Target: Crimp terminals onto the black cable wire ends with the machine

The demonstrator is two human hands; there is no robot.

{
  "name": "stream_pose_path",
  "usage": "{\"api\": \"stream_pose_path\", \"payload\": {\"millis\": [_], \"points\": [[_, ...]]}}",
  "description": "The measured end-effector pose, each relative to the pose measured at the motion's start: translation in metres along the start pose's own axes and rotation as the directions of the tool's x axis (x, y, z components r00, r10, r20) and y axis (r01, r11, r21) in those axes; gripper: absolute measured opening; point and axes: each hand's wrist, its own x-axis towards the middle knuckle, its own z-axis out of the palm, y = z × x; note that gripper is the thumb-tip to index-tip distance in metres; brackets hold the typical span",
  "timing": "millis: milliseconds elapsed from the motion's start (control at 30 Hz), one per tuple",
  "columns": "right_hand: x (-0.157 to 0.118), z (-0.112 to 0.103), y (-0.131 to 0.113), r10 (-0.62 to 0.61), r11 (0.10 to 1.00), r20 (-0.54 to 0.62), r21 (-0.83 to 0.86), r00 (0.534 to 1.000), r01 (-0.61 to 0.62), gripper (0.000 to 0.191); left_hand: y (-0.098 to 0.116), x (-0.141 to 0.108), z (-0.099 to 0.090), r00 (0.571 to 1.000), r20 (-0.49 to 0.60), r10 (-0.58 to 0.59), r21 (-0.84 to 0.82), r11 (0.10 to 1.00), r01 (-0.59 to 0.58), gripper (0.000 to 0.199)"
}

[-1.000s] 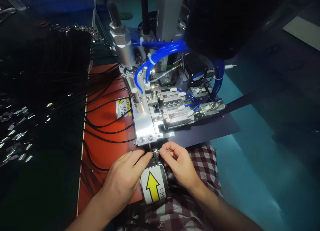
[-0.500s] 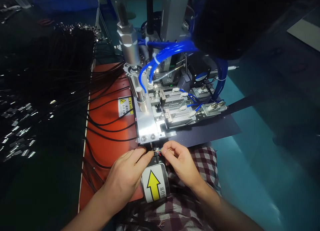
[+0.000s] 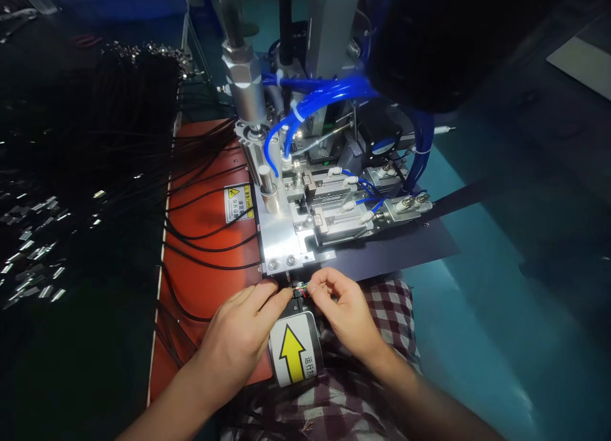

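Thin coloured wires (image 3: 300,290), one of them red, lie over a small dark fixture at the front edge of the metal machine (image 3: 281,237). From the right, my right hand (image 3: 341,304) pinches the wire ends between thumb and forefinger. My left hand (image 3: 248,317) is closed at the left side of the fixture, its fingertips by the wires; what it grips is hidden under the fingers. Just below the fixture is a white label with a yellow arrow (image 3: 293,355).
Black cables (image 3: 214,266) run across the orange plate (image 3: 205,288) on the left, towards a large dark bundle with shiny metal ends. Blue air tubes (image 3: 329,91) arch over the machine. A dark plate (image 3: 396,250) juts out at the right. Checked cloth (image 3: 391,314) covers my lap.
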Motion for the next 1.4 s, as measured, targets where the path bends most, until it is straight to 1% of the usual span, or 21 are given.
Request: {"api": "stream_pose_path", "payload": {"millis": [133, 267, 333, 400, 467, 567, 633, 700, 767, 1033, 1167, 1400], "points": [[-0.002, 0.002, -0.001, -0.03, 0.997, -0.02, -0.067, 0.999, 0.029, 0.015, 0.0, 0.0, 0.0, 1.0, -0.004, -0.003, -0.004, 1.0, 0.003, 0.029], [-0.003, 0.001, -0.004, -0.087, 0.98, -0.059, -0.185, 0.995, 0.074, 0.014, 0.0, -0.001, -0.001, 1.0, -0.002, -0.005, 0.003, 1.0, 0.005, 0.03], [-0.002, -0.002, -0.004, -0.061, 0.985, -0.025, -0.161, 0.998, 0.056, 0.014, 0.0, -0.001, -0.001, 1.0, 0.003, -0.004, 0.001, 1.0, 0.004, 0.03], [-0.001, -0.004, -0.002, -0.024, 0.995, 0.034, -0.099, 0.999, 0.027, 0.015, 0.0, -0.001, 0.0, 1.0, 0.003, -0.004, 0.003, 1.0, 0.004, 0.031], [0.0, -0.007, 0.0, -0.03, 0.997, 0.049, -0.073, 0.998, 0.034, 0.015, -0.001, -0.001, 0.0, 1.0, -0.003, -0.004, 0.01, 1.0, 0.004, 0.031], [-0.002, -0.008, 0.001, -0.128, 0.983, -0.025, -0.137, 0.991, 0.123, 0.011, -0.001, 0.0, 0.001, 1.0, -0.014, 0.004, 0.023, 1.0, -0.004, 0.03], [-0.003, -0.008, 0.0, -0.219, 0.956, -0.054, -0.211, 0.974, 0.203, 0.009, -0.001, 0.0, 0.001, 1.0, -0.01, 0.005, 0.022, 1.0, -0.005, 0.03], [-0.005, -0.008, -0.002, -0.298, 0.921, -0.048, -0.276, 0.953, 0.274, 0.007, -0.001, 0.0, 0.001, 1.0, -0.003, 0.001, 0.013, 1.0, -0.001, 0.03], [-0.006, -0.007, -0.002, -0.346, 0.891, -0.03, -0.325, 0.938, 0.318, 0.006, -0.001, 0.0, 0.0, 1.0, 0.0, 0.0, 0.004, 1.0, 0.0, 0.029], [-0.004, -0.006, -0.004, -0.437, 0.79, 0.039, -0.461, 0.899, 0.404, 0.01, 0.001, 0.001, 0.0, 1.0, -0.006, -0.001, 0.009, 1.0, 0.001, 0.028], [-0.002, -0.006, -0.004, -0.446, 0.772, 0.054, -0.482, 0.894, 0.414, 0.01, 0.0, 0.001, 0.0, 1.0, -0.018, 0.004, 0.016, 1.0, -0.003, 0.028], [0.0, -0.006, -0.004, -0.422, 0.805, 0.036, -0.443, 0.906, 0.393, 0.009, 0.001, 0.0, 0.0, 1.0, -0.01, -0.001, 0.007, 1.0, 0.001, 0.028]]}}
